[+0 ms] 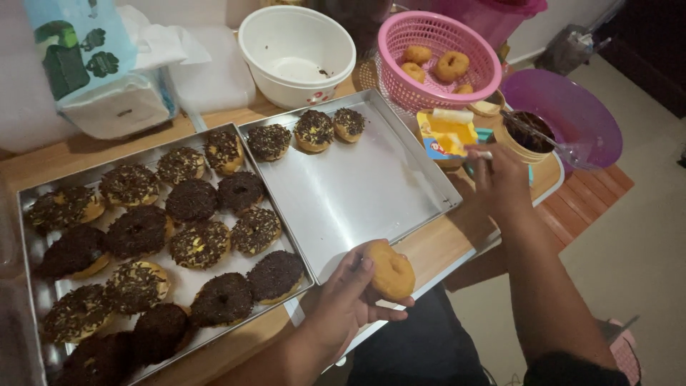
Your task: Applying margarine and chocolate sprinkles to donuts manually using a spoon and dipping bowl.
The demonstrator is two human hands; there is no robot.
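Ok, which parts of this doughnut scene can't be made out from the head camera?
- Right hand: what its fingers pinch is hidden by the hand itself; only a pale tip shows.
- Full tray: its near-left corner is cut off by the frame edge and in shadow.
- Pink basket: its rim hides some doughnuts.
- Plain doughnut in the left hand: its underside faces away.

From my feed the scene looks dim and warm, with light falling from above and brightest on the empty steel tray (pixel 357 189), which shows a soft pale glare. Left of that tray the far corner goes milky and overexposed. Below it, the lap and floor sink into shadow. Edges look soft and slightly smeared throughout; fine detail is grainy.
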